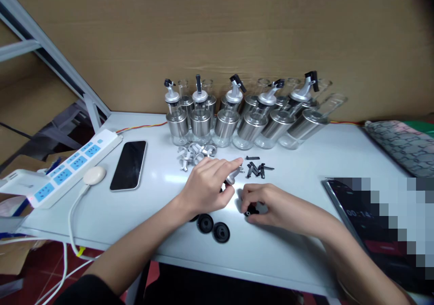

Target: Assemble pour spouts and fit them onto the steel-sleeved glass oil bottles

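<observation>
My left hand is closed on a silver pourer spout, held just above the middle of the table. Part of the spout is hidden behind my fingers. Close to the table top, my right hand pinches a small black part with a light ring at its end. Below my left hand lie round black caps, one partly covered by the hand. Loose silver spouts are heaped beyond my left hand. Several thin black levers lie beyond my right hand.
Several glass bottles with metal sleeves line the back, the front ones mostly fitted with pourers. At left are a phone, a white power strip and a round charger. A tablet-like screen lies at right, near a patterned cloth.
</observation>
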Tool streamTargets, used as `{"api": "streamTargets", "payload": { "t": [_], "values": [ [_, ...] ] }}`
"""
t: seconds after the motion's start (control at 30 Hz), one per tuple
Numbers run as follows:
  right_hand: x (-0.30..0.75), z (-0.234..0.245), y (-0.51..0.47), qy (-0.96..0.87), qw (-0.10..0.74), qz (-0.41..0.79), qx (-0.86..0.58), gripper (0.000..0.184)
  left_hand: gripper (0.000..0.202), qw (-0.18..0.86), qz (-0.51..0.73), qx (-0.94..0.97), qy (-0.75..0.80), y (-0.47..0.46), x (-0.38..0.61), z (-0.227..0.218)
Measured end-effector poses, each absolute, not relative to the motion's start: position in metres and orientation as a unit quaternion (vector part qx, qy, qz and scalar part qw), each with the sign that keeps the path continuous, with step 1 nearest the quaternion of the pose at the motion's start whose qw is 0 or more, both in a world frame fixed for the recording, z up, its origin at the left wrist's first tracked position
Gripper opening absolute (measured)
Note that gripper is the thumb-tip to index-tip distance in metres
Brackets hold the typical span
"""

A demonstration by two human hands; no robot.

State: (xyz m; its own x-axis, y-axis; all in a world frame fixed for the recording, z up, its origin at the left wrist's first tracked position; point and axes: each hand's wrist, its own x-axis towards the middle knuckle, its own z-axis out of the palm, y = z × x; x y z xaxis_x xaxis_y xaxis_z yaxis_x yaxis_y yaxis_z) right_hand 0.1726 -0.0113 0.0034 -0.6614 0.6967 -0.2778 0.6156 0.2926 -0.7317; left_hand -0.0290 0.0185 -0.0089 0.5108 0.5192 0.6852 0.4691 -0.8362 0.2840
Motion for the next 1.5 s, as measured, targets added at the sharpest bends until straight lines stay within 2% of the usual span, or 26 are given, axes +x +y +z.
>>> {"api": "streamTargets", "payload": {
  "t": [0.17,0.23,0.37,0.43,0.57,0.7,0.83,0.93,1.13,1.33,1.5],
  "values": [
    [0.174,0.010,-0.011,-0.795,0.042,0.449,-0.407,0.008,0.041,0.027,0.405,0.869,0.283,0.019,-0.029,-0.009],
    [0.176,0.012,-0.010,-0.794,0.077,0.432,-0.421,0.010,0.040,0.025,0.404,0.869,0.283,0.019,-0.029,-0.008],
    [0.184,0.003,-0.001,-0.794,0.202,0.265,-0.509,0.017,0.041,0.041,0.408,0.865,0.290,0.018,-0.030,-0.008],
    [0.189,-0.006,0.005,-0.801,0.234,0.184,-0.519,0.019,0.041,0.052,0.410,0.859,0.301,0.018,-0.030,-0.008],
    [0.191,-0.022,0.012,-0.829,0.213,0.122,-0.502,0.021,0.044,0.086,0.372,0.864,0.327,0.018,-0.029,-0.009],
    [0.190,-0.027,0.012,-0.833,0.173,0.098,-0.516,0.020,0.049,0.165,0.327,0.865,0.343,0.017,-0.028,-0.007],
    [0.188,-0.014,0.010,-0.813,0.213,0.165,-0.516,0.020,0.051,0.231,0.336,0.843,0.351,0.016,-0.029,-0.005],
    [0.185,0.004,0.005,-0.771,0.258,0.314,-0.491,0.020,0.047,0.270,0.347,0.828,0.347,0.015,-0.028,-0.004],
    [0.178,0.017,-0.006,-0.675,0.265,0.544,-0.422,0.026,0.037,0.356,0.327,0.821,0.303,0.014,-0.026,-0.006],
    [0.178,0.015,-0.006,-0.644,0.309,0.574,-0.401,0.028,0.025,0.420,0.295,0.807,0.291,0.014,-0.026,-0.002],
    [0.177,0.017,-0.005,-0.638,0.325,0.573,-0.399,0.028,0.024,0.430,0.302,0.803,0.282,0.013,-0.024,-0.001]
  ]
}}
